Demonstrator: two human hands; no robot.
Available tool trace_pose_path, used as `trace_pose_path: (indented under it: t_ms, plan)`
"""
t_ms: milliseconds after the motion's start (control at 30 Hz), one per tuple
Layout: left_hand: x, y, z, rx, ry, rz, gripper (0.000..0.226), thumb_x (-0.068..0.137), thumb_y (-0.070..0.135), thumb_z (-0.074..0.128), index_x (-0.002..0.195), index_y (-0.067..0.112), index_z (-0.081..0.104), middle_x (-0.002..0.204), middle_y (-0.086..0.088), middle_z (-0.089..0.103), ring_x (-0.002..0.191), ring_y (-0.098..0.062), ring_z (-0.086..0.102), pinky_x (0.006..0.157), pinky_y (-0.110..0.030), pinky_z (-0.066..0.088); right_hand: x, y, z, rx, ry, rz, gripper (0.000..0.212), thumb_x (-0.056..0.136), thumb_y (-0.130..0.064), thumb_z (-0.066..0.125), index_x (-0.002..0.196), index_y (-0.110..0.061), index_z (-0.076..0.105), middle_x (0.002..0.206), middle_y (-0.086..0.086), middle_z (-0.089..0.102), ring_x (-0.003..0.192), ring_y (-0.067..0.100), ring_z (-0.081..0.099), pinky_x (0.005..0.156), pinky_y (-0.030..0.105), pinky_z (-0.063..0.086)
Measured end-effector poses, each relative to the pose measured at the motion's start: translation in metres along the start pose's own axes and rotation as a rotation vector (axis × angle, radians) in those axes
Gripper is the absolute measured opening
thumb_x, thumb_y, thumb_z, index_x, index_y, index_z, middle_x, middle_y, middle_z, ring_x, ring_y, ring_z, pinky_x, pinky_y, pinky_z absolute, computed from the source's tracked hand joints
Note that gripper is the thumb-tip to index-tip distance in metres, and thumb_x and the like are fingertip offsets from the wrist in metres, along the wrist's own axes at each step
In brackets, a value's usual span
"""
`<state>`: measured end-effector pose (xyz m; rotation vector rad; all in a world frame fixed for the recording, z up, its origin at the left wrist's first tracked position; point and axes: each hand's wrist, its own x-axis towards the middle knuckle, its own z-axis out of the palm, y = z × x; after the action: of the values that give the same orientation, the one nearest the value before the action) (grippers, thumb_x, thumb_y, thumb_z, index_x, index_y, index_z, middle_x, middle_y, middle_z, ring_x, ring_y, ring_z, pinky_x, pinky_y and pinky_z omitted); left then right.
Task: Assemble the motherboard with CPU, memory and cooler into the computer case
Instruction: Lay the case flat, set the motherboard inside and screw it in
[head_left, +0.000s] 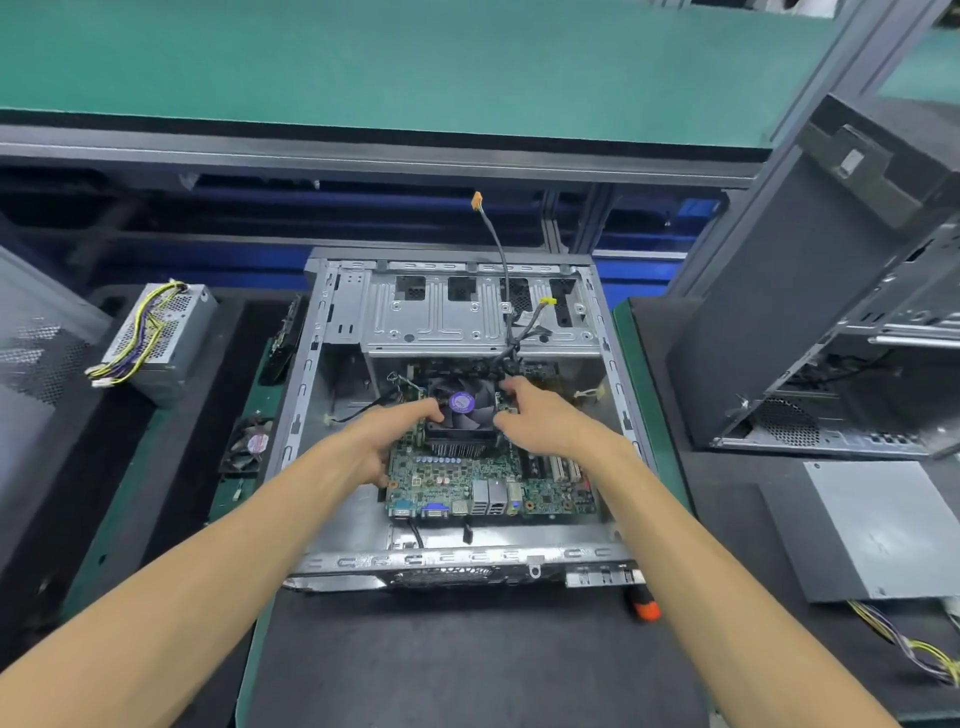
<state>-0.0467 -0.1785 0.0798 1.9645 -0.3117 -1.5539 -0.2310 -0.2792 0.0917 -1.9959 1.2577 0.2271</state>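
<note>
Open computer case (618, 395) lies flat on the dark bench mat, its drive cage at the far end and its rear edge nearest the person. The motherboard (467, 483) sits inside the case on or just above the floor pan (cannot tell whether it is fully seated), with its row of ports toward the near rear edge and the cooler (461, 410) mounted toward the far half. Left hand (387, 441) grips the left side of the cooler and board, fingers curled around the fan housing. Right hand (537, 418) grips the right side of the cooler, fingers curled over its far corner near the black cable bundle (511, 348). The two hands are about equally near, one on each flank, so the cooler lies directly between the fingers. The board's long axis runs left to right across the case, parallel to the rear edge. Judgement: the step in hand is settling the board into position, and the port row must meet the rear opening, so the coming move likely runs toward the person. Risk: the cable bundle hangs just beyond the cooler and could get trapped. An orange-handled screwdriver (644, 608) lies just outside the near right corner.
</note>
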Motion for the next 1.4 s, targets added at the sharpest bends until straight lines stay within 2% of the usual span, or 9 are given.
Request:
trace_pose_path:
  t_ms: [133, 400, 467, 567, 800, 900, 1000, 1133, 1400]
  plan:
    - [0.002, -0.001, 0.002, -0.003, -0.013, -0.004, 0.048, 0.066, 0.037, 0.079, 0.107, 0.018, 0.063, 0.083, -0.005, 0.072, 0.088, -0.027, 0.063, 0.085, -0.044, 0.048, 0.000, -0.003, 0.013, 0.069, 0.005, -0.147, 0.103, 0.086, -0.050, 0.074, 0.159, -0.011, 0.014, 0.158, 0.007, 0.039, 0.142, 0.023, 0.041, 0.102, 0.028, 0.038]
    - [0.001, 0.000, 0.002, -0.103, -0.027, -0.017, 0.051, 0.074, 0.059, 0.078, 0.100, 0.021, 0.057, 0.086, -0.005, 0.063, 0.079, -0.020, 0.060, 0.054, -0.032, 0.049, 0.009, -0.002, 0.009, 0.062, 0.061, -0.236, 0.091, 0.075, -0.057, 0.082, 0.145, -0.016, 0.042, 0.132, 0.003, 0.062, 0.117, 0.025, 0.060, 0.097, 0.044, 0.051]
    - [-0.001, -0.001, -0.001, -0.074, -0.011, -0.057, 0.061, 0.081, 0.071, 0.063, 0.109, 0.016, 0.061, 0.082, -0.008, 0.071, 0.078, -0.022, 0.064, 0.060, -0.034, 0.053, 0.009, 0.000, 0.010, 0.038, 0.053, -0.240, 0.094, 0.076, -0.057, 0.082, 0.148, -0.015, 0.038, 0.131, 0.005, 0.062, 0.117, 0.026, 0.060, 0.097, 0.047, 0.051]
    - [0.003, -0.008, -0.006, -0.036, -0.019, -0.135, 0.076, 0.086, 0.076, 0.047, 0.127, 0.012, 0.053, 0.128, -0.018, 0.059, 0.101, -0.031, 0.061, 0.089, -0.048, 0.052, 0.010, 0.003, 0.008, -0.016, 0.066, -0.239, 0.091, 0.079, -0.058, 0.078, 0.147, -0.013, 0.037, 0.130, 0.008, 0.061, 0.117, 0.029, 0.058, 0.097, 0.048, 0.049]
    - [-0.007, -0.025, -0.009, -0.086, -0.130, -0.226, 0.086, 0.093, 0.070, 0.040, 0.148, 0.005, 0.030, 0.148, -0.030, 0.038, 0.133, -0.044, 0.044, 0.106, -0.056, 0.043, 0.012, 0.004, 0.004, 0.042, 0.044, -0.233, 0.082, 0.080, -0.056, 0.078, 0.142, -0.016, 0.042, 0.118, 0.000, 0.067, 0.112, 0.023, 0.061, 0.099, 0.048, 0.049]
    - [-0.012, -0.027, -0.010, 0.020, -0.158, -0.170, 0.067, 0.097, 0.066, 0.036, 0.127, 0.009, 0.052, 0.125, -0.022, 0.062, 0.108, -0.034, 0.066, 0.096, -0.054, 0.052, 0.013, 0.005, 0.002, 0.118, 0.050, -0.235, 0.076, 0.079, -0.057, 0.078, 0.138, -0.021, 0.046, 0.102, -0.012, 0.070, 0.095, 0.013, 0.063, 0.093, 0.043, 0.053]
    - [-0.019, -0.026, -0.010, 0.172, -0.113, -0.096, 0.045, 0.103, 0.051, 0.033, 0.119, 0.011, 0.047, 0.112, -0.022, 0.058, 0.073, -0.028, 0.073, 0.068, -0.053, 0.061, 0.013, 0.005, 0.003, 0.155, 0.055, -0.234, 0.078, 0.077, -0.060, 0.079, 0.138, -0.025, 0.046, 0.098, -0.017, 0.071, 0.092, 0.010, 0.062, 0.089, 0.039, 0.054]
    - [-0.022, -0.030, -0.012, 0.398, -0.014, -0.053, 0.028, 0.101, 0.017, 0.028, 0.120, 0.008, 0.045, 0.081, -0.015, 0.060, 0.073, -0.025, 0.069, 0.063, -0.052, 0.061, 0.013, 0.006, 0.006, 0.161, 0.040, -0.233, 0.081, 0.076, -0.058, 0.081, 0.140, -0.025, 0.045, 0.097, -0.015, 0.071, 0.096, 0.011, 0.064, 0.084, 0.038, 0.055]
    - [-0.028, -0.032, -0.003, 0.619, 0.038, 0.017, 0.022, 0.099, 0.015, 0.046, 0.095, -0.005, 0.056, 0.069, -0.015, 0.065, 0.059, -0.020, 0.073, 0.049, -0.039, 0.060, 0.013, 0.009, 0.005, 0.175, 0.039, -0.213, 0.082, 0.075, -0.057, 0.083, 0.140, -0.024, 0.044, 0.094, -0.016, 0.068, 0.084, 0.007, 0.061, 0.066, 0.027, 0.044]
